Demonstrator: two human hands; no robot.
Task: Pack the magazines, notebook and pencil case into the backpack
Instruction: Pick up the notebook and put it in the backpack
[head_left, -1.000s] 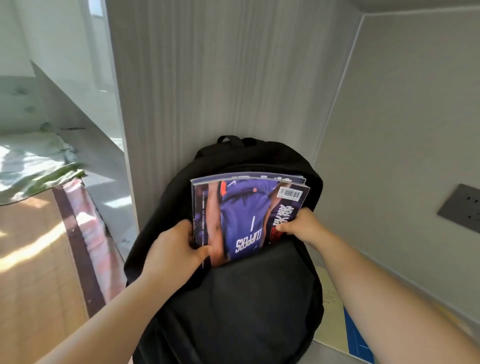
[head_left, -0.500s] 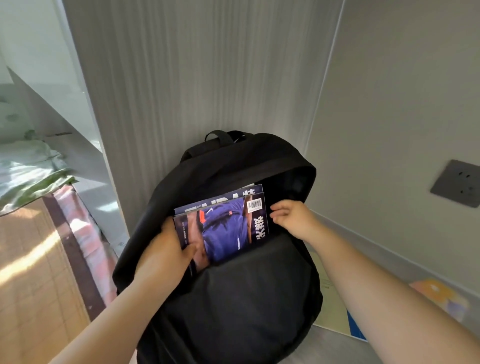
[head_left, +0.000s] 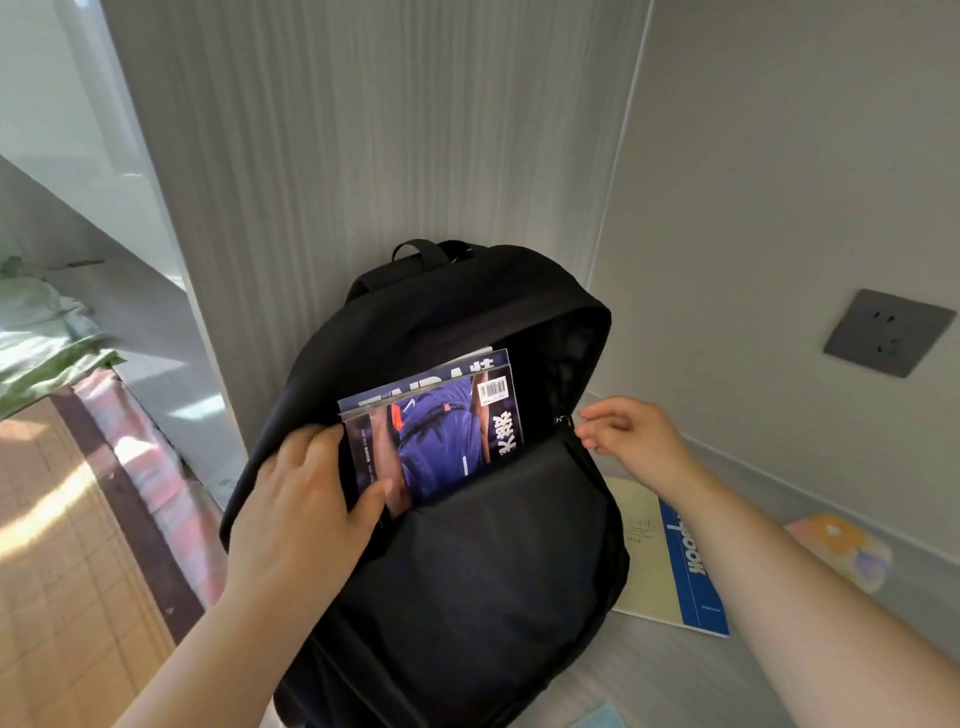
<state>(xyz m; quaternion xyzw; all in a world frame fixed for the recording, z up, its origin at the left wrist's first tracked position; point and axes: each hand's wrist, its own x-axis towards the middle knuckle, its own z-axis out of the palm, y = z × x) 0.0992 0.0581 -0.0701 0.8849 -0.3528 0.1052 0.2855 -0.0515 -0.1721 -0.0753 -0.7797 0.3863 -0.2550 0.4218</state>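
A black backpack (head_left: 467, 571) leans upright against a grey wall panel, its main compartment unzipped. Magazines (head_left: 441, 436) with a purple basketball cover stick partly out of the opening. My left hand (head_left: 301, 499) grips the left edge of the magazines and the backpack's rim. My right hand (head_left: 634, 436) hovers just right of the opening, fingers apart, holding nothing. A yellow and blue notebook (head_left: 670, 561) lies flat on the surface to the right of the bag. A pastel pencil case (head_left: 841, 551) with a flower print lies further right by the wall.
A dark wall socket (head_left: 888, 332) sits on the right wall. To the left are a bed with a bamboo mat (head_left: 57, 571), a pink edge and green bedding (head_left: 41, 353). A light blue item (head_left: 597, 719) peeks in at the bottom edge.
The magazines have slid deeper into the backpack. My right hand has let go of them and moved right, outside the opening. The notebook and pencil case have come into view.
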